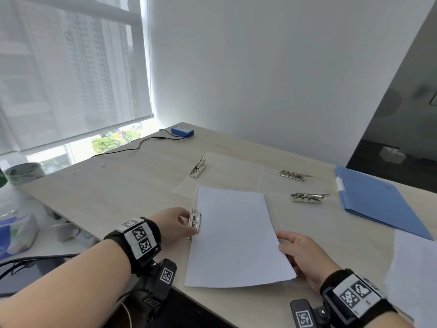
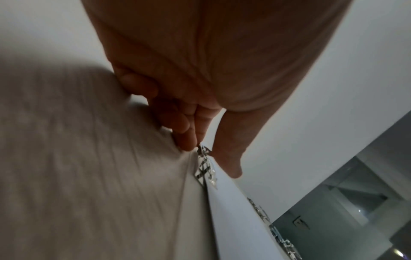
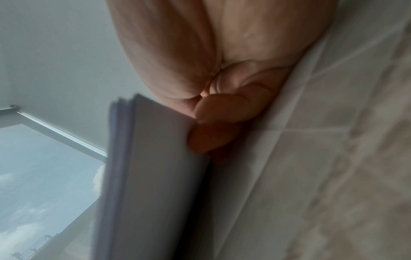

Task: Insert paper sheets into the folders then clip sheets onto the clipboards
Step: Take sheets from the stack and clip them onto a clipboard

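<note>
A stack of white paper sheets lies on a clear clipboard near the table's front edge. Its left edge sits at the clipboard's metal clip. My left hand pinches that clip; in the left wrist view a curled finger and the thumb of the left hand close on the clip beside the paper. My right hand grips the stack's right edge. In the right wrist view the right hand curls its fingers under the sheets. A blue folder lies shut at the right.
Three more clear clipboards show by their metal clips behind the stack. Loose white sheets lie at the far right. A blue box with a black cable sits at the back. A tape roll and tissue pack stand left.
</note>
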The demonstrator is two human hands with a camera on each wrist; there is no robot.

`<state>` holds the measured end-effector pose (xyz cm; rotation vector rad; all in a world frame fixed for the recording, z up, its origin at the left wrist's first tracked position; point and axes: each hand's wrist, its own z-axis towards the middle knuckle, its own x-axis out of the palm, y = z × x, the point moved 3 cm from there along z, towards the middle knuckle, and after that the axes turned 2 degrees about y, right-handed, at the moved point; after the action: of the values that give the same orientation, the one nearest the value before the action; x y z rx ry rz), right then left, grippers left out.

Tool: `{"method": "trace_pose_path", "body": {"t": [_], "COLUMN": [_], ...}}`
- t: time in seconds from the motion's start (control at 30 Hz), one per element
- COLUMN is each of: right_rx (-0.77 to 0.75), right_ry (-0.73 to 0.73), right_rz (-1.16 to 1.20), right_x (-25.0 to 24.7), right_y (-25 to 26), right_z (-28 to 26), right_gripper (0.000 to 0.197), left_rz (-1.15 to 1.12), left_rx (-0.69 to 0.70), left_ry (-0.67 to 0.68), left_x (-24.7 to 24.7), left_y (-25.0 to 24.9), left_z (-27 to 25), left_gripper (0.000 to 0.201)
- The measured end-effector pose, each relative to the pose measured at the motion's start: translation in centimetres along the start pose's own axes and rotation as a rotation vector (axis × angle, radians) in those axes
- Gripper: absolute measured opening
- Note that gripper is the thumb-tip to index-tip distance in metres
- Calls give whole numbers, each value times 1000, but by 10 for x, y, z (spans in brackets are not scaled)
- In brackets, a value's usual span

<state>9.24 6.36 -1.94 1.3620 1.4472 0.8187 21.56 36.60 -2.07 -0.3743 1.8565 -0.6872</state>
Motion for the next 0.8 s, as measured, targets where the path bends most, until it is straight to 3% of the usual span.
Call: {"method": "trace_pose_path", "body": {"t": [0.3, 0.63, 0.73, 0.8], "right_rx": [9, 8, 17, 28], "right_ry": [-3, -2, -48, -117], "right_rz": [-6, 57, 166, 257], "right_x": [-3, -5, -8, -17], "right_y": [-7, -8, -8, -11], "right_z": [7, 6, 1, -3], "right_gripper": [40, 33, 26, 24], "left_rz": [111, 93, -34, -274], "left_rx": [-106, -101, -130, -131], "left_ry": [15, 27, -6, -75], "left_x": [-1, 1, -2, -7], "left_y": [-4, -4, -7, -13], "left_z": [10, 9, 3, -5], "left_gripper": [60, 61, 67, 55]}}
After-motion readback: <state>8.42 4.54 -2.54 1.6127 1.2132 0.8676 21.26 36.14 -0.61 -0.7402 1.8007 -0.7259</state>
